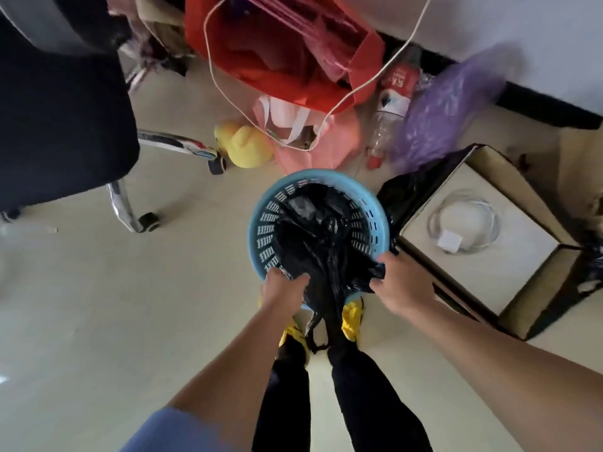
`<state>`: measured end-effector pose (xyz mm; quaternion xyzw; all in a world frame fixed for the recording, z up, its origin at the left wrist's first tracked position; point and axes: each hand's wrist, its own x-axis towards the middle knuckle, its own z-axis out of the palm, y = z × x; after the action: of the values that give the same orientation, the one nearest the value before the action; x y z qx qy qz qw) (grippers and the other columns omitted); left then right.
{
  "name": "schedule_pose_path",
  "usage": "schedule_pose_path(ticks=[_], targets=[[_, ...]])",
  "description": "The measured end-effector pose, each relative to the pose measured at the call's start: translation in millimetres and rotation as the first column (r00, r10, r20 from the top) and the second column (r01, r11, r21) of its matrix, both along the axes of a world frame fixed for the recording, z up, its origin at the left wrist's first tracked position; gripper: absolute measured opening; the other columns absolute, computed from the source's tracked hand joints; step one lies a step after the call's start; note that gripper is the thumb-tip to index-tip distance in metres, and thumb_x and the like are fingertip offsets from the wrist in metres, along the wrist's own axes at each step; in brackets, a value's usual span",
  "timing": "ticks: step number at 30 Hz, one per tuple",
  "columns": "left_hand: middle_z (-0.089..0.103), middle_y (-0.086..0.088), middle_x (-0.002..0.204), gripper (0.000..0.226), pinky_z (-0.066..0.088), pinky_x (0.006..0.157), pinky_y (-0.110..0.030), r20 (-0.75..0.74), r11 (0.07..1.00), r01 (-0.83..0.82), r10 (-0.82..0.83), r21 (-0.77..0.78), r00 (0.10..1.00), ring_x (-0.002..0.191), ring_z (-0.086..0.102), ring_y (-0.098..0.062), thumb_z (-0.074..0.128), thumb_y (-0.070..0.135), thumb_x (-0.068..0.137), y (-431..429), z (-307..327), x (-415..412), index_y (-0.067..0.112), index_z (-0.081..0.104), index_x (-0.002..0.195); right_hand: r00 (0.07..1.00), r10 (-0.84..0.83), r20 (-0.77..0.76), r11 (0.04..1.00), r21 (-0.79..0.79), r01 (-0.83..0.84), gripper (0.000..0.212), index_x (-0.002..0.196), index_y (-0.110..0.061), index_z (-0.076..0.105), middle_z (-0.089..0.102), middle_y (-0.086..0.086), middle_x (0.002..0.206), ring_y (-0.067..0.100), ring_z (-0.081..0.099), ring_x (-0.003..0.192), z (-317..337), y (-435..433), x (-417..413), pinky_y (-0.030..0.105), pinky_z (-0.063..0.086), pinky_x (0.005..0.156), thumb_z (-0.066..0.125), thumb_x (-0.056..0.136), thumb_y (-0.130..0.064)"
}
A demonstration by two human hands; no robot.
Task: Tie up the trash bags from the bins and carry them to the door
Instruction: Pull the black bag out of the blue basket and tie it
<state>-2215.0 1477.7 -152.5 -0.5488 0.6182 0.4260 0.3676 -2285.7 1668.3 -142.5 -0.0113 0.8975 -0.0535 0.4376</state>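
Observation:
A round light-blue slotted bin [266, 230] stands on the floor in front of my feet. A black trash bag [313, 233] fills it, and its loose handles hang over the near rim between my legs. My left hand [284, 290] grips the bag's edge at the near left rim. My right hand [403, 283] holds the bag's edge at the near right rim. A second black bag [399, 194] lies bunched just right of the bin, against a box.
An open cardboard box [509, 301] with a white cable stands to the right. Behind the bin lie a red bag [287, 63], pink cloth, a yellow duck toy [243, 145], a plastic bottle [388, 115] and a purple bag [440, 106]. An office chair [62, 119] stands at left.

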Motion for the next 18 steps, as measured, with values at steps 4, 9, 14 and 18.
schedule_pose_path(ticks=[4, 9, 14, 18], targets=[[0.067, -0.008, 0.100, 0.053, 0.056, 0.089, -0.041, 0.098, 0.971, -0.220, 0.211, 0.098, 0.973, 0.093, 0.066, -0.028, 0.078, 0.032, 0.071, 15, -61, 7, 0.008, 0.055, 0.113, 0.999, 0.028, 0.026, 0.999, 0.030, -0.028, 0.059, 0.138, -0.026, 0.037, 0.059, 0.006, 0.117, 0.027, 0.061, 0.103, -43, 10, 24, 0.036, 0.053, 0.078, 0.064, 0.087, -0.039], [0.066, -0.017, 0.102, 0.030, 0.056, 0.089, -0.044, 0.032, 0.970, -0.243, 0.243, -0.018, 0.969, 0.096, 0.064, -0.037, 0.049, 0.003, 0.078, 20, -75, 6, 0.008, 0.060, 0.105, 0.998, -0.042, -0.046, 0.999, -0.017, 0.041, 0.038, 0.131, -0.023, 0.053, 0.071, 0.006, 0.097, 0.028, 0.066, 0.090, -54, 9, 40, 0.030, 0.044, 0.067, 0.052, 0.094, -0.030], [0.063, -0.010, 0.088, 0.036, 0.054, 0.078, -0.037, -0.065, 0.965, -0.246, 0.241, -0.088, 0.968, 0.082, 0.060, -0.032, 0.037, 0.002, 0.079, -1, -28, -2, 0.012, 0.058, 0.106, 0.978, -0.173, -0.115, 0.981, -0.112, 0.160, 0.022, 0.104, -0.022, 0.069, 0.072, 0.001, 0.090, 0.024, 0.062, 0.078, -15, -2, 22, 0.027, 0.037, 0.062, 0.053, 0.090, -0.028], [0.053, -0.007, 0.069, 0.024, 0.040, 0.054, -0.027, -0.100, 0.977, -0.177, 0.165, -0.121, 0.981, 0.060, 0.050, -0.026, 0.040, 0.005, 0.081, -23, 15, -11, 0.005, 0.059, 0.095, 0.963, -0.196, -0.182, 0.966, -0.206, 0.158, 0.017, 0.085, -0.020, 0.071, 0.069, -0.002, 0.076, 0.022, 0.060, 0.069, 30, -15, -2, 0.027, 0.037, 0.056, 0.055, 0.088, -0.027]])
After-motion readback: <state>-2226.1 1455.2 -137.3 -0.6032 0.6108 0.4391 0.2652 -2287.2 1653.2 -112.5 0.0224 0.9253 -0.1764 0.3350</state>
